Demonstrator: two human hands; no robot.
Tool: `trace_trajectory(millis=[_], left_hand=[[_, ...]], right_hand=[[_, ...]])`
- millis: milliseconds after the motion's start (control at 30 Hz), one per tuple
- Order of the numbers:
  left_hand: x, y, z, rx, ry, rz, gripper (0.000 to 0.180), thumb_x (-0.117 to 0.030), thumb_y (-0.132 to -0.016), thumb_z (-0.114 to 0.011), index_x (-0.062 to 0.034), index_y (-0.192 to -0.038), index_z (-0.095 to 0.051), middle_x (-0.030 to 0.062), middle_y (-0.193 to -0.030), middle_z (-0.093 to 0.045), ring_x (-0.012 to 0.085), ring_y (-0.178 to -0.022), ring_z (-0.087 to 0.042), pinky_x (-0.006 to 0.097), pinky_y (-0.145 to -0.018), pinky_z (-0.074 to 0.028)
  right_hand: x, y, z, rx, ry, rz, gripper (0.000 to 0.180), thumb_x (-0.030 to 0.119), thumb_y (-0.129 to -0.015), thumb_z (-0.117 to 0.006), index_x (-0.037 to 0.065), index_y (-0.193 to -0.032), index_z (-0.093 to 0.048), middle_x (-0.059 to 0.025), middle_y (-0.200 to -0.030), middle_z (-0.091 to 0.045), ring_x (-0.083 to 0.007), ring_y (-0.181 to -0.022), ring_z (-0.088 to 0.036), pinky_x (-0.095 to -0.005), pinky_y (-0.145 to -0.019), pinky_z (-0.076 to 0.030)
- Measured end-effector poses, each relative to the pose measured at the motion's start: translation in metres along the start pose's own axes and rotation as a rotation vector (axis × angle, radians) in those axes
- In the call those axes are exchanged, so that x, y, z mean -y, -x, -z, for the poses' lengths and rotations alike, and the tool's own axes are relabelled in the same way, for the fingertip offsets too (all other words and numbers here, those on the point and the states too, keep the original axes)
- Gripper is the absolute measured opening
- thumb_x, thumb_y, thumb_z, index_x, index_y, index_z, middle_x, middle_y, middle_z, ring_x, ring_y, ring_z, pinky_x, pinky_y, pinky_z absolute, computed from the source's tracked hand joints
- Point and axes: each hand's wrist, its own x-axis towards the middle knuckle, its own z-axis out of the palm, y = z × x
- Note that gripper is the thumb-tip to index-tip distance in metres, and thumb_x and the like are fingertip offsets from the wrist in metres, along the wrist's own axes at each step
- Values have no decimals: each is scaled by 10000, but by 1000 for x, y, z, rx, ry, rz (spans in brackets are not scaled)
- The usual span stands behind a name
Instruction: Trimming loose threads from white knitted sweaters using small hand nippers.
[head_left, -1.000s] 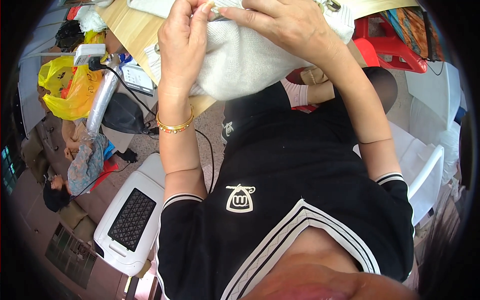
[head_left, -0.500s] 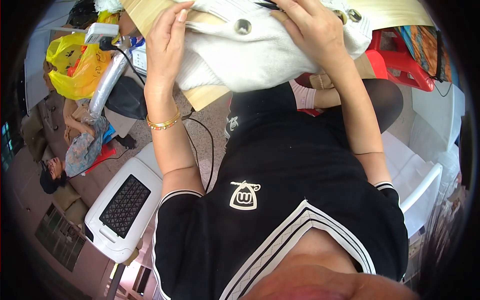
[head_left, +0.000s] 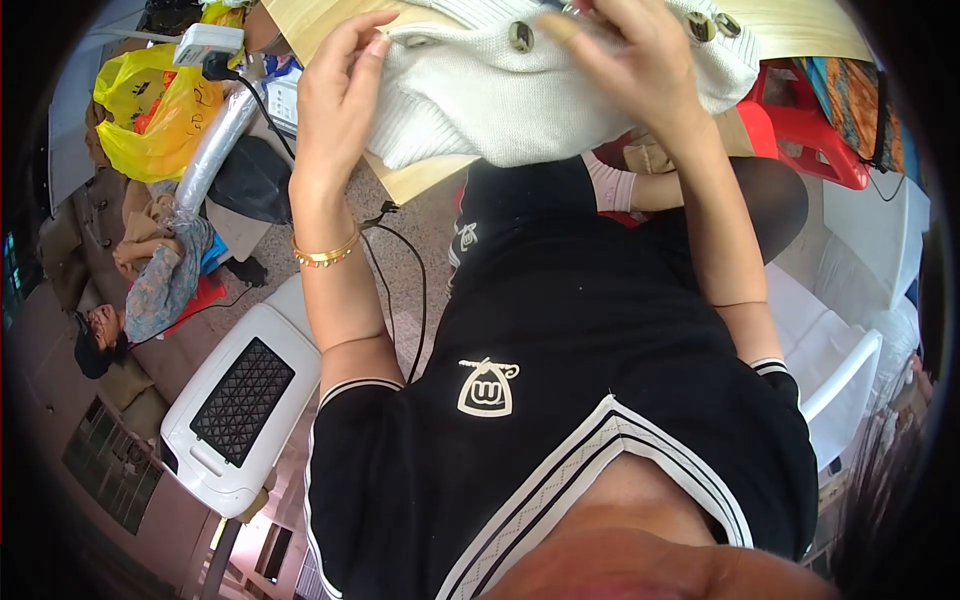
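A cream knitted cardigan with large dark-and-pale buttons lies bunched on the light wooden tabletop. At its left end, my left hand pinches the ribbed edge between thumb and fingers. Over the right part is my right hand, smeared by motion, its fingers curled round a small dark pointed tool. Most of that tool is hidden by the fingers and the picture's top edge.
Left stand a yellow plastic bag, a silvery roll and a white power strip with a black plug. Black cables hang below the table. A red stool stands right. Another person sits far left.
My right hand has lifted and drawn a little right, uncovering more of the cardigan's front. The cardigan has shifted slightly right and up in view; my left hand still pinches its edge.
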Motion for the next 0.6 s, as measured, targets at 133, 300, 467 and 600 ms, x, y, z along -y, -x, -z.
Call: trace_trajectory(millis=[133, 300, 467, 600], left_hand=[[-22, 5, -1, -4, 571, -7, 229, -55, -1020, -532, 32, -1227, -577, 59, -1031, -658, 84, -949, -603, 214, -857, -471], [-48, 14, -14, 11, 645, 45, 301, -4, -977, -505, 58, -1267, -558, 120, -1205, -640, 153, -1110, -605, 283, -981, -457], [-49, 22, -23, 29, 973, 65, 333, -26, -963, -589, 60, -1283, -558, 145, -1210, -651, 173, -1102, -622, 285, -970, -476], [-46, 26, -27, 11, 957, 58, 381, 43, -908, -655, 61, -1276, -559, 162, -1225, -645, 184, -1134, -616, 297, -989, -478]], right_hand=[[22, 7, -11, 100, -306, -26, 508, 39, -784, -814, 20, -1270, -665, -87, -877, -608, -154, -675, -523, -255, -596, -431], [25, 11, -24, 67, -437, -91, 484, 21, -807, -797, 21, -1274, -668, -60, -847, -618, -135, -699, -553, -235, -596, -436], [18, 12, -31, 40, -478, -153, 429, 29, -820, -788, 14, -1237, -690, -60, -832, -627, -134, -716, -563, -248, -630, -454], [7, 15, -32, 167, -516, -206, 373, 57, -856, -770, 7, -1219, -700, -68, -874, -660, -123, -773, -592, -247, -697, -482]])
